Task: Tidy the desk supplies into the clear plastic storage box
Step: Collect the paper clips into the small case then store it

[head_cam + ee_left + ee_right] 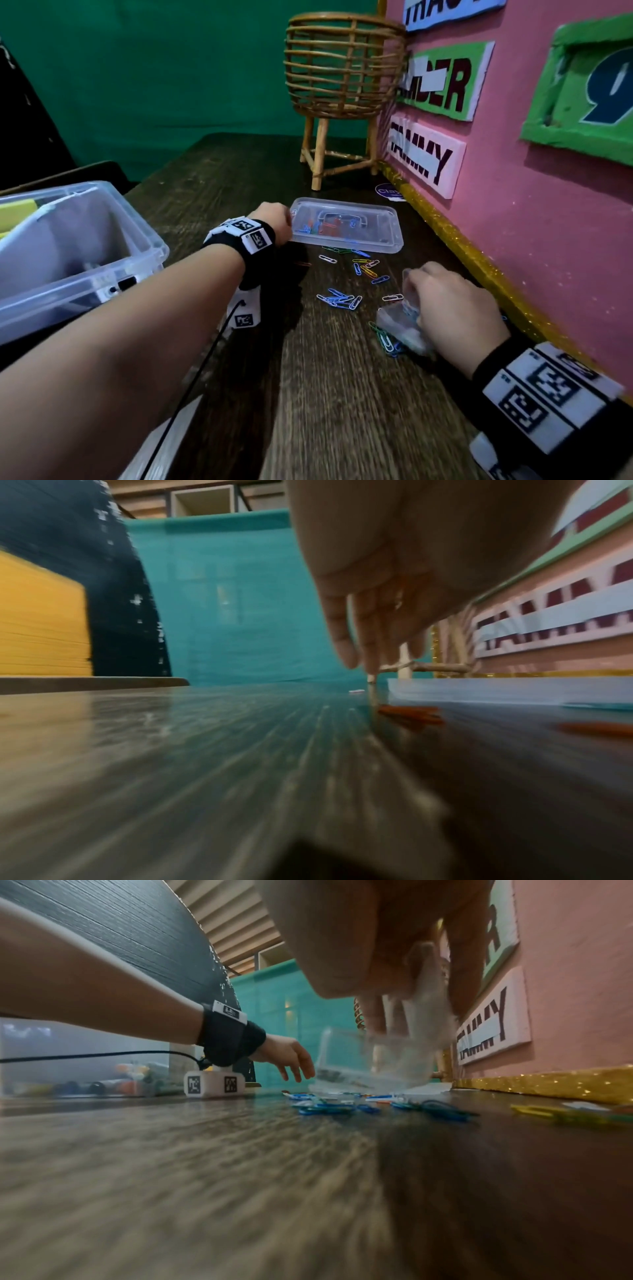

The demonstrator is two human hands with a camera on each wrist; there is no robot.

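We see the right hand clamped on a small clear case tilted on the wooden desk; the left hand, fingers straight and apart, reaches down beside a flat lid; coloured paper clips lie scattered between; the clear storage box stands at far left.

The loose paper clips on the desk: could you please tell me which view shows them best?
The head view: the paper clips lie scattered across the desk, colours distinct. The right wrist view shows them edge-on and blurred; the left wrist view shows only two orange blurs.
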